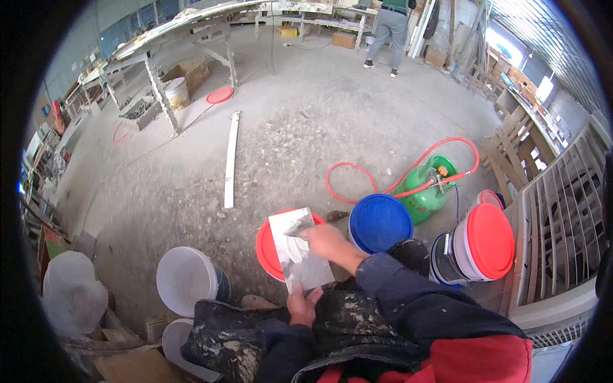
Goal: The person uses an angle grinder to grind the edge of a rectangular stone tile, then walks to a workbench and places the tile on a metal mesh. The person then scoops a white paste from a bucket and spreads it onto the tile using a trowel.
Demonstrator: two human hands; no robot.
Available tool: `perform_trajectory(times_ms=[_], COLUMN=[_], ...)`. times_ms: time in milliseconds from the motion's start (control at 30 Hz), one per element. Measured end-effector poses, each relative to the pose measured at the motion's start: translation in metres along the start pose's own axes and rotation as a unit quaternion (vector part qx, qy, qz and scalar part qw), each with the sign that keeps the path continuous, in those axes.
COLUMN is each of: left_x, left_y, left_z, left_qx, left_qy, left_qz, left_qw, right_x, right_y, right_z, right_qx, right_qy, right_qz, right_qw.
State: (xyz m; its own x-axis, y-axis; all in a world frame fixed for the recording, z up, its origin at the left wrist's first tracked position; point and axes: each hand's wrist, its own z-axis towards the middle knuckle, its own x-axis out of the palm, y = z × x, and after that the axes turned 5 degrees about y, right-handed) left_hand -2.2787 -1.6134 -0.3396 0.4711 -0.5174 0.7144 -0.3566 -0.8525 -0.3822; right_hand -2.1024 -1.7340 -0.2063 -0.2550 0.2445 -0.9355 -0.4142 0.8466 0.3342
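Note:
A thin, flat rectangular metal sheet (313,274) is in front of me over a red bucket lid (265,249). My left hand (302,306) grips its near edge, with the thumb on top. White paste (295,251) is smeared over the sheet's middle. My right hand (329,244) is closed round a putty knife (292,228), whose blade lies over the far part of the sheet. The knife's handle is hidden in my fingers. Both dark sleeves and the trousers below carry paste stains.
A blue-lidded bucket (381,223) stands right of the sheet, beside a green gas cylinder (426,191) with a red hose. Further right is a red-lidded bucket (490,241); at left, an open white bucket (187,281). A white strip (232,159) lies ahead. A person (389,32) stands far off.

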Motion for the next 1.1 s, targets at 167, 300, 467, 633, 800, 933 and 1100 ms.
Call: perform_trajectory(times_ms=[167,300,467,633,800,933,1100], left_x=[0.005,0.006,0.006,0.02,0.015,0.025,0.007], left_y=[-0.004,-0.012,-0.013,-0.022,-0.02,-0.017,-0.016], left_z=[-0.009,-0.017,-0.015,-0.024,-0.022,-0.021,-0.019], left_qx=[0.003,0.018,-0.001,-0.011,0.005,0.007,0.017], left_qy=[-0.001,-0.016,-0.023,-0.027,-0.059,-0.064,0.003], left_qz=[-0.007,-0.013,-0.001,0.019,-0.022,-0.013,-0.025], left_qw=[1.0,1.0,1.0,0.999,0.998,0.998,1.0], right_x=[0.009,-0.015,0.046,0.033,0.015,0.007,0.04], right_y=[-0.005,0.001,0.001,-0.029,-0.007,0.019,0.064], right_z=[-0.078,-0.108,-0.124,-0.002,-0.035,-0.153,-0.071], right_qx=[-0.076,0.283,0.364,0.38,0.415,0.406,0.407], right_qy=[0.045,0.201,0.099,0.118,0.056,0.145,0.047], right_qz=[0.107,0.626,0.736,0.757,0.701,0.691,0.761], right_qw=[0.99,0.698,0.562,0.519,0.577,0.58,0.502])
